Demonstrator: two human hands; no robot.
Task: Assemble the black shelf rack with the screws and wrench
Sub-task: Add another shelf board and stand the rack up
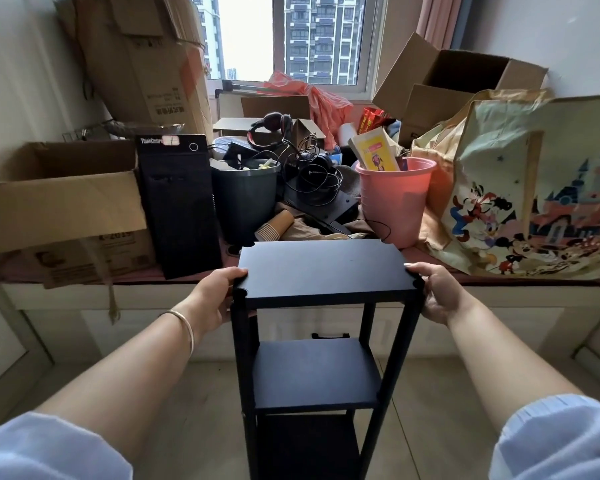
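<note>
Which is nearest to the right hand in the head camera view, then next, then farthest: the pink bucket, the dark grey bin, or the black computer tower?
From the right hand, which grips the black shelf rack:
1. Pink bucket, just above the hand on the ledge.
2. Dark grey bin, past the rack's top, toward the left.
3. Black computer tower, farthest left, beside the cardboard box.

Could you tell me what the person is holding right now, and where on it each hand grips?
The black shelf rack, standing upright: the left hand grips its top shelf's near-left corner, the right hand its near-right corner.
</note>
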